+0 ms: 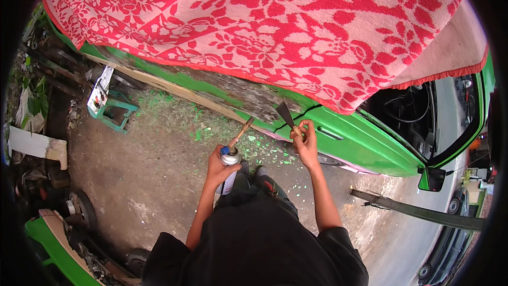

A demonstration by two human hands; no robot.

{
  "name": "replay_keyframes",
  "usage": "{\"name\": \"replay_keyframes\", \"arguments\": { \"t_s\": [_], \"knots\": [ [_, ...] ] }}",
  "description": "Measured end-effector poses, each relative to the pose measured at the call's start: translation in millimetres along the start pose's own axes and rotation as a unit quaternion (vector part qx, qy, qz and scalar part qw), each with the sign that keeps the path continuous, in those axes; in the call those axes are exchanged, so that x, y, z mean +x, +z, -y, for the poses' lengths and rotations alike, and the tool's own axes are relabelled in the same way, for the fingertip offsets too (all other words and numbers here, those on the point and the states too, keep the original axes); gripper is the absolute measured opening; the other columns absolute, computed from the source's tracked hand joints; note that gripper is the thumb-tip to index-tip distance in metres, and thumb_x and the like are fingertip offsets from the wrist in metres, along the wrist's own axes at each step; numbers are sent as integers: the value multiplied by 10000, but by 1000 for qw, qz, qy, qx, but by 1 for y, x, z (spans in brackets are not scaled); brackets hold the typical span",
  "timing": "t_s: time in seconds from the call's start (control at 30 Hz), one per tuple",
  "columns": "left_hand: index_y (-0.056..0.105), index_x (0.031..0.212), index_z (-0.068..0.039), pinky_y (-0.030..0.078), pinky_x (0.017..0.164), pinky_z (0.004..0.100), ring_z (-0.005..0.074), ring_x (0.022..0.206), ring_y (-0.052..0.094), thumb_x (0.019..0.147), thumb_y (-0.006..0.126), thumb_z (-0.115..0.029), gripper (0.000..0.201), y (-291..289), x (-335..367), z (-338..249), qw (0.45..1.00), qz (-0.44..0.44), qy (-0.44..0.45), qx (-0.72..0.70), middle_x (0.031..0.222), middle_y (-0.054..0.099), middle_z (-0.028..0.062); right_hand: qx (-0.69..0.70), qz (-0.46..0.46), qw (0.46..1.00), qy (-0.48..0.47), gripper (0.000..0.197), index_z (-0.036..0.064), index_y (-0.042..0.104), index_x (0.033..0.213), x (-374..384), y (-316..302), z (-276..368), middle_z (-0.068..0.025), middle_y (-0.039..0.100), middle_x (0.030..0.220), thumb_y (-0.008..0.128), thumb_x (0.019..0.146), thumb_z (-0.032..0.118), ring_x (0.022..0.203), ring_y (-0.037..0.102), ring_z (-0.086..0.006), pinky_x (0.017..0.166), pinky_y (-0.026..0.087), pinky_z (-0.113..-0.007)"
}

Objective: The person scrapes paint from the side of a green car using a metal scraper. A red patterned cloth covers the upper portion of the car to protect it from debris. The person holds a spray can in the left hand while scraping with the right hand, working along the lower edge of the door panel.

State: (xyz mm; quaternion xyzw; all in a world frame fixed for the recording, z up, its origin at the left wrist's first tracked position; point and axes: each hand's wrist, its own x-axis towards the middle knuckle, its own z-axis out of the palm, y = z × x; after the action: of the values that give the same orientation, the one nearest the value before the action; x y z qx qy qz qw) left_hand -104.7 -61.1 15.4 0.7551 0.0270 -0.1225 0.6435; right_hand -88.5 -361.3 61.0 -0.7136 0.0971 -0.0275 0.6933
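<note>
My left hand (216,168) is wrapped round the canister of a blowtorch (228,182). Its copper-coloured nozzle (242,131) points up and right toward the car's side; I cannot make out a flame. Between the fingers of my right hand (307,145) is a putty knife (286,114), its dark flat blade angled up and left, close to the body panel. The green car (365,145) stands before me. Bare greyish patches (233,91) show along its side where the green paint is gone. I cannot tell whether the blade touches the panel.
A red and pink floral blanket (254,26) covers the top of the car. Green paint flakes (198,133) litter the ground. To the left stands a small green stool (115,114); a metal beam (413,209) juts in at right. Car parts and a tyre (83,209) lie at lower left.
</note>
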Motion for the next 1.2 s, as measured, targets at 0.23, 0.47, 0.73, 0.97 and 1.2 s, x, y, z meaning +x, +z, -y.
{"name": "replay_keyframes", "arguments": {
  "t_s": [0.23, 0.47, 0.73, 0.97, 1.2],
  "knots": [
    [538, 968, -39, 504, 734, 306, 123, 795, 599, 562, 861, -146, 529, -4, 8, 4, 1000, 15, 8, -5, 861, 641, 37, -300, -19, 924, -236, 221, -24, 494, 970, 20, -9, 44, -197, 665, 870, 682, 855, -4, 752, 676, -349, 635, 514, -360],
    [544, 947, -49, 494, 729, 305, 129, 791, 583, 556, 860, -134, 510, 18, 3, -4, 999, -44, 16, -6, 841, 616, 24, -283, -6, 907, -311, 210, -47, 536, 839, 46, -17, 45, -181, 672, 836, 742, 798, -43, 684, 671, -303, 608, 515, -347],
    [532, 958, -61, 489, 720, 290, 109, 780, 569, 569, 858, -113, 510, 56, -11, -1, 994, -94, 3, -57, 845, 601, 4, -277, 15, 912, -302, 217, -38, 545, 830, 56, -33, 34, -176, 657, 788, 759, 815, -9, 648, 652, -265, 572, 500, -348],
    [538, 971, -63, 490, 729, 285, 110, 790, 573, 577, 839, -99, 497, 67, -16, -20, 991, -128, -14, -25, 860, 604, 4, -284, 80, 884, -362, 181, -49, 563, 858, 80, 4, 42, -191, 696, 815, 740, 831, -26, 677, 701, -226, 602, 533, -317],
    [542, 974, -62, 490, 716, 281, 96, 784, 567, 576, 827, -87, 490, 76, -25, -21, 984, -167, -13, -60, 853, 599, -1, -293, 5, 911, -289, 170, -40, 568, 851, 61, -29, 40, -196, 689, 849, 735, 816, -35, 711, 695, -313, 620, 534, -350]
  ]
}}
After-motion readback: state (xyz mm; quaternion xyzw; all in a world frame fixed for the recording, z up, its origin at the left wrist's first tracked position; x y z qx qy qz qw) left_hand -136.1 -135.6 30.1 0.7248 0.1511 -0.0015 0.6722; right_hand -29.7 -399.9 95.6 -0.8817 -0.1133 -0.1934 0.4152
